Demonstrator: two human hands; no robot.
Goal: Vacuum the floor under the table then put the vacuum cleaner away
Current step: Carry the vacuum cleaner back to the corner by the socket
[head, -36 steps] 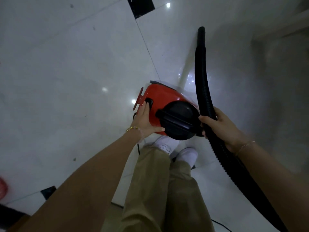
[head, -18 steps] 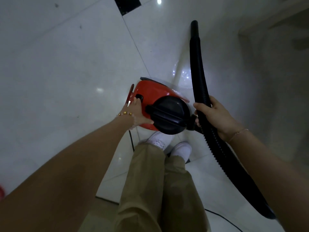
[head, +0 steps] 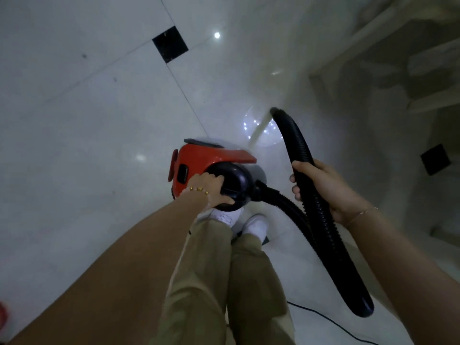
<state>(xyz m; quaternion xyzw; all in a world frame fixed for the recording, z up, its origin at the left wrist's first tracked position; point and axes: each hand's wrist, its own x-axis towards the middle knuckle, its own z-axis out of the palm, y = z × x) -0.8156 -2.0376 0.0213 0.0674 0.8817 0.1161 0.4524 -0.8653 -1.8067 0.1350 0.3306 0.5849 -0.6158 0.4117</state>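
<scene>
1. Left hand (head: 211, 189) is curled over the black round front cap (head: 236, 183) of the red vacuum cleaner (head: 209, 158), fingers hooked over the top and thumb underneath. Right hand (head: 323, 190) is wrapped firmly round the black ribbed hose (head: 331, 245), part-way along it.
2. What's changed: a second ago the left hand lay flat against the red side, next to the little black switch (head: 183, 171). Now it has slid across onto the cap and closed, so it's gone from steadying to a proper carrying hold.
3. The body has also swung round. The hose socket now points toward the right hand, where before the cap faced more toward the camera.
4. The hose was stretched out long and nearly straight. Now it's doubled into a loop that hangs low on the right, and its open end (head: 276, 113) has come in much closer to the machine.
5. Where the vac is: right in front of the person, just above the white shoes (head: 256, 225), over the pale tiled floor (head: 87, 120). Can't tell for sure if it's fully off the ground.
6. A thin power cord (head: 331, 319) trails across the tiles low on the right.
7. My read: vacuuming is finished and this is the gathering-up for putting away. That loose cord looks like the thing to trip on.
</scene>
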